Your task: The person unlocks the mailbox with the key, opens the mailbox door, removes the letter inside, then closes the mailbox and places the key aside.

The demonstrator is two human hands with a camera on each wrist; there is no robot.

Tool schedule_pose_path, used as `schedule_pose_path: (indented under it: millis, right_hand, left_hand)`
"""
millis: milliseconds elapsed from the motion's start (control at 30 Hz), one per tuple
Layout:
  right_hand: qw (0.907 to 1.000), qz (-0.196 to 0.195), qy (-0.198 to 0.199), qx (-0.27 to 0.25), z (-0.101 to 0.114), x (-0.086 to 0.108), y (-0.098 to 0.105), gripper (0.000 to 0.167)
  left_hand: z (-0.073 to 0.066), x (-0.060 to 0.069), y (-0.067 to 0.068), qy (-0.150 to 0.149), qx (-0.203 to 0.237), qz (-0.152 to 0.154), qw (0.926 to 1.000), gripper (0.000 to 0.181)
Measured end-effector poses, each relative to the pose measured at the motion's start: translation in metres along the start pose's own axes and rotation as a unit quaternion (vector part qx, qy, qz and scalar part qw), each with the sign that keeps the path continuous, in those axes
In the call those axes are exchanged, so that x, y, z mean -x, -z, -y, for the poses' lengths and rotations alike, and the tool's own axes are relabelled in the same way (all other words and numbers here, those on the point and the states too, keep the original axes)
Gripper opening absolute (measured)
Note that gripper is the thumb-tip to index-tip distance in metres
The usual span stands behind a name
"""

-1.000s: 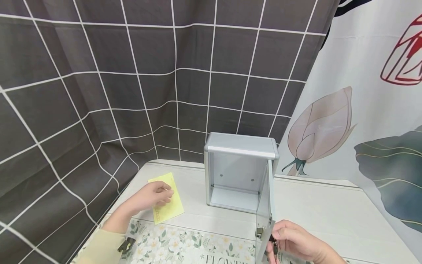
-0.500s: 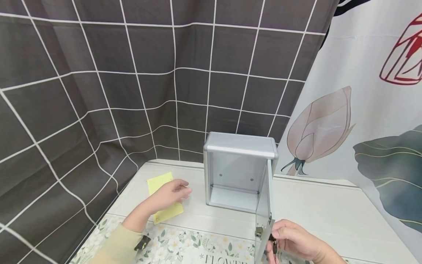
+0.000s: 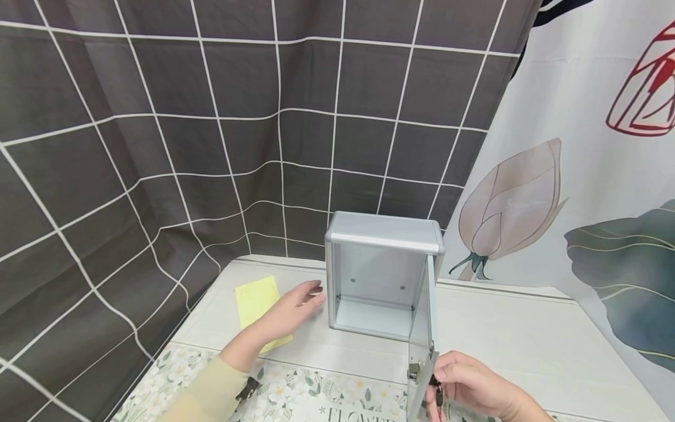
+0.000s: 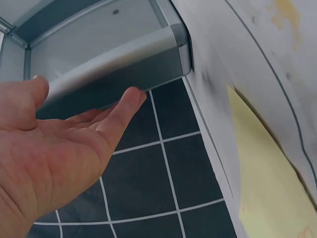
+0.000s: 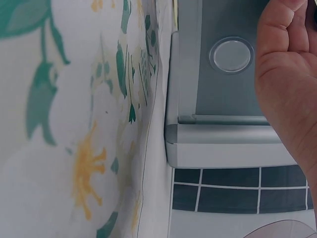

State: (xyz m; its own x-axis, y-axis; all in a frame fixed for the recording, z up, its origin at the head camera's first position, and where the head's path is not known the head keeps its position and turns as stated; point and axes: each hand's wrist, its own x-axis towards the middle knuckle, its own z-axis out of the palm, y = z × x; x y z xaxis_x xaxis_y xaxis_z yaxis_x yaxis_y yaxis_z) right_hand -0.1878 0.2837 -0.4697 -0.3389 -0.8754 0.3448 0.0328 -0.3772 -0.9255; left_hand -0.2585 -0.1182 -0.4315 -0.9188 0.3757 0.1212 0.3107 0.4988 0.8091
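A silver-grey metal box (image 3: 387,230) stands on the table with its front door (image 3: 424,328) swung out. Its inside, with two small holes in the back wall, holds nothing visible. At the door's free edge is a metal lock (image 3: 414,371). My right hand (image 3: 469,378) pinches a dark key (image 3: 435,381) there on the door's outer side; more dark pieces hang below its fingers. My left hand (image 3: 292,313) reaches beside the box's left wall, its fingers extended and holding nothing. Whether they touch the wall I cannot tell. Partly under that forearm lies a yellow envelope (image 3: 255,299).
A white cloth with a flower-printed front band (image 3: 311,381) covers the table. Behind the box hangs a dark curtain with white grid lines (image 3: 306,140). To the right is a white curtain with a lotus print (image 3: 508,205).
My left hand has moved right, from over the yellow envelope to the box's left side, its fingers straightening. My right hand and the door have stayed in place.
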Motion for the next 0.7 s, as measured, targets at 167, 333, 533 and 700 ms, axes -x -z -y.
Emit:
schedule_pose_path:
  millis: [167,333,533,700]
  right_hand:
    - [1.0000,-0.001,-0.001,-0.002,0.000,0.000,0.000,0.041]
    - [1.0000,0.000,0.002,-0.007,-0.001,-0.001,0.000,0.042]
    - [0.9999,-0.002,0.001,-0.013,-0.002,-0.001,-0.001,0.042]
    - [0.9994,-0.008,-0.007,-0.033,-0.003,-0.002,-0.003,0.046]
  left_hand:
    - [-0.001,-0.008,-0.006,-0.007,0.003,-0.012,0.9999,0.065]
    - [-0.002,-0.015,-0.009,-0.014,0.011,-0.016,0.9997,0.067]
    - [-0.002,-0.017,-0.014,-0.017,0.038,-0.003,0.9991,0.066]
    - [-0.002,-0.018,-0.019,-0.020,0.074,0.002,0.9971,0.066]
